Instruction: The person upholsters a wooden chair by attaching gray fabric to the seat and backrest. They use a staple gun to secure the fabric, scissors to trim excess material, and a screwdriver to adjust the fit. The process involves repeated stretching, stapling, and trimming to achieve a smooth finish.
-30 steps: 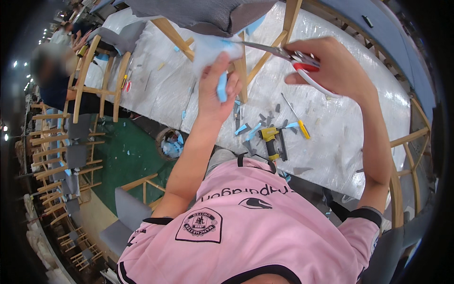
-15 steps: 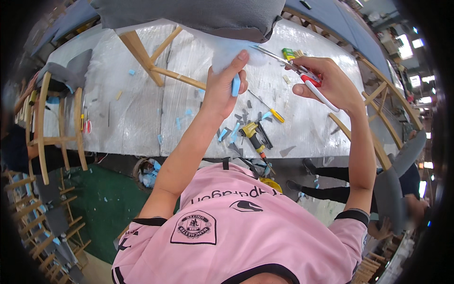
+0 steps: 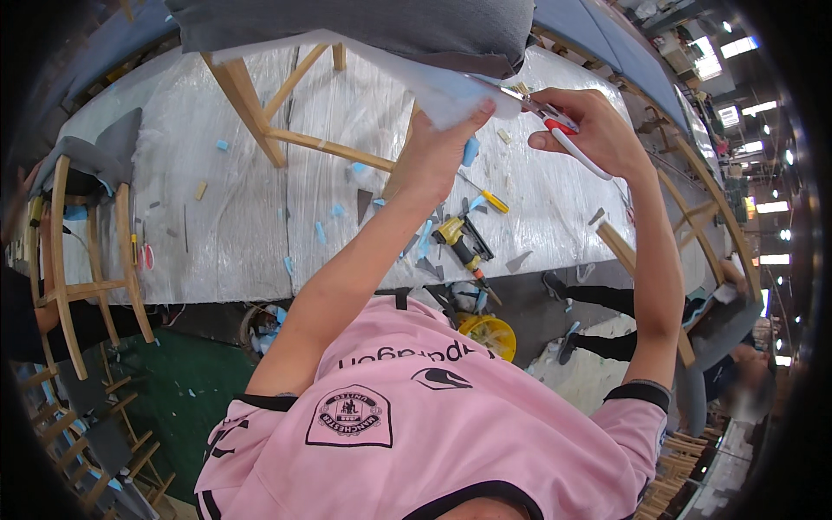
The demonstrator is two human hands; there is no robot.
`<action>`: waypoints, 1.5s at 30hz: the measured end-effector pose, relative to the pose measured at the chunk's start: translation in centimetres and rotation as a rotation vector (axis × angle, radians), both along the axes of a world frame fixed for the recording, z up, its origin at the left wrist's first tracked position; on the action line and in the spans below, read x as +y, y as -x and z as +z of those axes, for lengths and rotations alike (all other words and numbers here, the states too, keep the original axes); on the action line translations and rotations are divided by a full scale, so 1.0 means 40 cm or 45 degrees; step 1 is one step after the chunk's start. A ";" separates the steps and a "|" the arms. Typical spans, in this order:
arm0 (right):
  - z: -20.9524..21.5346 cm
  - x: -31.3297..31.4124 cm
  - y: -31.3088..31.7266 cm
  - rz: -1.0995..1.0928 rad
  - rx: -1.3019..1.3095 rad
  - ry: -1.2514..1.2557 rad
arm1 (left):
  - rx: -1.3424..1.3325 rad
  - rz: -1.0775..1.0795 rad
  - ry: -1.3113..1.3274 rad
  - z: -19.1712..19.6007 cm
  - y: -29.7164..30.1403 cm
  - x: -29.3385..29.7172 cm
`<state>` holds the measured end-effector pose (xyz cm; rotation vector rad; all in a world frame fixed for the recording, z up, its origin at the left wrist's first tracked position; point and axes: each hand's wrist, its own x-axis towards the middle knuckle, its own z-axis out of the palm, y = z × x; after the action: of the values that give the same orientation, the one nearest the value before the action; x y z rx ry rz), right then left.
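Note:
A chair with a grey padded seat (image 3: 364, 30) and wooden legs (image 3: 243, 104) stands at the far side of the table. White wadding (image 3: 433, 87), bluish in places, hangs below the grey cover. My left hand (image 3: 438, 152) is closed on its edge, thumb on top, with a piece of blue foam (image 3: 471, 152) showing beside the fingers. In my right hand (image 3: 594, 130) is a pair of scissors (image 3: 579, 158) with red and white handles. Their blades point left at the wadding, just beyond my left thumb; the tips are partly hidden against it.
On the plastic-covered table (image 3: 173, 251) lie a yellow-black staple gun (image 3: 459, 241), a yellow-handled screwdriver (image 3: 494, 201) and several foam and fabric scraps. A yellow bucket (image 3: 503, 338) stands below the near edge. Another chair (image 3: 65, 225) is at left; a person's dark-trousered legs (image 3: 602, 299) show at right.
My left hand has moved right, drawing the wadding out along the seat's edge. The scissors now reach closer to my left thumb. The whole view has shifted slightly.

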<state>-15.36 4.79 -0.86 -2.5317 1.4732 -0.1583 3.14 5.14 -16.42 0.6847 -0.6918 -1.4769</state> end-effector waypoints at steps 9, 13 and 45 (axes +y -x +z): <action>-0.017 0.024 -0.014 -0.164 -0.070 -0.034 | -0.232 -0.046 0.042 -0.012 -0.043 0.000; -0.174 0.122 0.082 -0.317 -0.340 0.040 | -0.742 -0.550 0.287 -0.089 -0.235 -0.035; -0.552 0.073 -0.440 -0.421 -1.785 0.264 | -0.344 -0.329 0.172 0.020 -0.251 -0.133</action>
<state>2.26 7.73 -22.94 -1.4299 1.1392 -1.7267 13.17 -0.17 -15.61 0.7168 -1.1123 -1.5696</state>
